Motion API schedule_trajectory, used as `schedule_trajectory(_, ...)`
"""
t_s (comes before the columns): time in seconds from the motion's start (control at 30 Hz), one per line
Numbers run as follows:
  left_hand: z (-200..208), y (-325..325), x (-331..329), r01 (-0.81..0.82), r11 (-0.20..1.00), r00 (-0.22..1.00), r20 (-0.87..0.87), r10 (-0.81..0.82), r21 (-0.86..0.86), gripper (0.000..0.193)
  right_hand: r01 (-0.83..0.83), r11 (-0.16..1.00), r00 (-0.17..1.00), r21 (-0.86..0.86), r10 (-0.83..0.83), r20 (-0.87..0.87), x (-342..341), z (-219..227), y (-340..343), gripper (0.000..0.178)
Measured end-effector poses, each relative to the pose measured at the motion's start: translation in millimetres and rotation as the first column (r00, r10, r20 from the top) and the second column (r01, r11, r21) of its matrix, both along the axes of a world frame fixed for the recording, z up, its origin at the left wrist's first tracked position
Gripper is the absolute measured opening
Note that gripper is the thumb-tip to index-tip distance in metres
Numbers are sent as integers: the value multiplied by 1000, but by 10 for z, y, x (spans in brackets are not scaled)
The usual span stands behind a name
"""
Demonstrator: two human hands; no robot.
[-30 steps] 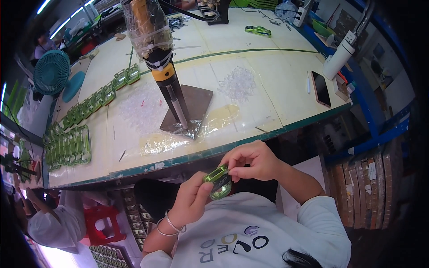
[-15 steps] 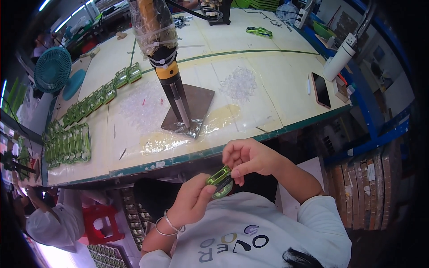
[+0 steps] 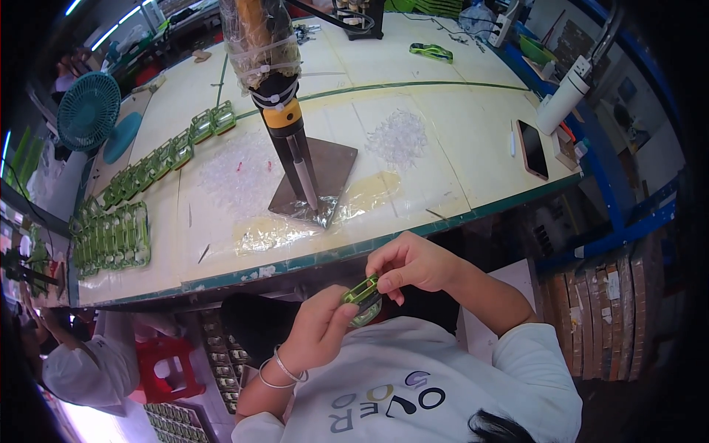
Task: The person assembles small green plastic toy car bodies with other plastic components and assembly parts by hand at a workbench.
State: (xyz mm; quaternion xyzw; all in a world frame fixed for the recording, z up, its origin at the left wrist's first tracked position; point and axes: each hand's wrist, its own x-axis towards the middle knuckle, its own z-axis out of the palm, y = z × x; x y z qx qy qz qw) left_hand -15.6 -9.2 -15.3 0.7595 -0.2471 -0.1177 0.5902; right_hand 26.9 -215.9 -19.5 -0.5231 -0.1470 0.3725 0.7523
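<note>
My left hand (image 3: 322, 325) grips a green toy car body (image 3: 362, 295) with dark and clear parts, held over my lap just off the table's front edge. My right hand (image 3: 410, 264) is at the car's far end, thumb and forefinger pinched together against its rim. Whatever lies between those fingertips is too small to make out. On the table ahead, a post-like tool (image 3: 295, 155) with a yellow band and a pointed metal tip stands over a brown metal plate (image 3: 332, 166). Small clear plastic pieces form a pile (image 3: 397, 139) right of it and a looser one (image 3: 240, 173) left of it.
Rows of green car bodies (image 3: 111, 236) line the table's left side; another car body (image 3: 431, 52) lies far back. At right are a phone (image 3: 532, 150) and a white bottle (image 3: 563, 102). A teal fan (image 3: 88, 111) stands left. A red stool (image 3: 168, 369) and another person (image 3: 88, 369) are lower left.
My right thumb and fingers have drawn closer together at the car's end. My left hand keeps its hold, and the car has barely shifted.
</note>
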Motion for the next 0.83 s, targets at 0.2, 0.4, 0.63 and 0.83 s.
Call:
schedule_trajectory(0.2, -42, -8, 17, -76, 979, 990, -132, 51, -191, 19, 56, 998, 996, 3, -56, -64, -23, 12, 83, 22)
schedule_trajectory(0.4, -172, 62, 15, -218, 917, 948, -297, 118, -333, 25, 386, 922, 896, 21, -381, 230, -154, -104, 190, 47)
schedule_trajectory(0.63, -69, -57, -48, -317, 805, 912, -395, 113, -502, 13, 602, 797, 195, -48, -89, 977, -387, -313, 496, 64)
schedule_trajectory(0.83, -252, -1, -40, -295, 884, 937, 71, 342, -363, 38, 530, 847, 64, 40, -87, 994, -337, -373, 472, 59)
